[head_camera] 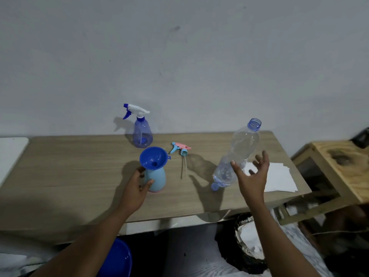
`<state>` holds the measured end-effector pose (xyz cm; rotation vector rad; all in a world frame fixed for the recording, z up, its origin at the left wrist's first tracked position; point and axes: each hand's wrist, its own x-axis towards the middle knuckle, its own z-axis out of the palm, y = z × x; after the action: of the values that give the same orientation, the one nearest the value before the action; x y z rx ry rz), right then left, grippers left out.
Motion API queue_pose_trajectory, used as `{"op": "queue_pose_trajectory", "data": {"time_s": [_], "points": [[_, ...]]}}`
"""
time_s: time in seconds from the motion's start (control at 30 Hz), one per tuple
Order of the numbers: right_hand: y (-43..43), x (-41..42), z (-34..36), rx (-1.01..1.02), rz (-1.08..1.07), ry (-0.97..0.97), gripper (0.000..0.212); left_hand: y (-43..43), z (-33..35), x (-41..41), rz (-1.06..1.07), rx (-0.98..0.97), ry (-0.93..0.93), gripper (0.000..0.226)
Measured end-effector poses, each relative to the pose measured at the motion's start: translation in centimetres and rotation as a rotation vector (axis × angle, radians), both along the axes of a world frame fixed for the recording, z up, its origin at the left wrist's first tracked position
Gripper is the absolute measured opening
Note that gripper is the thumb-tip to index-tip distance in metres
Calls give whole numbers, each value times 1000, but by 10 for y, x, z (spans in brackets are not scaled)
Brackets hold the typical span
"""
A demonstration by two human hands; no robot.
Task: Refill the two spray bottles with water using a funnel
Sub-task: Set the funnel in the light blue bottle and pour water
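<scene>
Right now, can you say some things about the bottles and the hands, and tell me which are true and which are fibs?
1. The blue funnel sits in the light blue bottle's neck. True.
2. The pink and blue sprayer head is screwed onto a bottle. False: it lies loose on the table.
3. The clear water bottle has no cap on. True.
4. The left hand grips the clear water bottle. False: it grips the light blue bottle.
5. The right hand is a tight fist. False: its fingers are spread open.
</scene>
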<state>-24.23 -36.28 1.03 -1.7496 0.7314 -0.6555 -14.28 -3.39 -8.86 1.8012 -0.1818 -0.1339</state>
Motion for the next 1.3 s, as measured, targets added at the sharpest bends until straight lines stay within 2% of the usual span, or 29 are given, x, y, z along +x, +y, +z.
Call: {"op": "queue_pose_trajectory", "data": {"time_s": [0.1,0.23,0.37,0.53,0.67,0.87,1.07,1.3], "points": [[-14,15,11,-92,111,-6,110,0,1,-1,6,5,1,51],[-18,29,11,-100,139,-2,96,-1,-2,-2,24,1,20,54],[-11,31,15,-126,141,-47,87,5,5,-7,56,8,27,66],[12,28,32,-207,143,-221,83,17,26,-6,105,19,-110,87],[25,33,54,-280,259,-311,80,13,55,1,67,39,-121,98],[44,42,86,-449,578,-119,93,7,74,13,11,121,-134,102],[55,50,105,-737,843,191,90,5,85,12,-9,154,-190,65],[58,57,111,-1002,960,496,94,5,83,15,-9,206,-213,76]]}}
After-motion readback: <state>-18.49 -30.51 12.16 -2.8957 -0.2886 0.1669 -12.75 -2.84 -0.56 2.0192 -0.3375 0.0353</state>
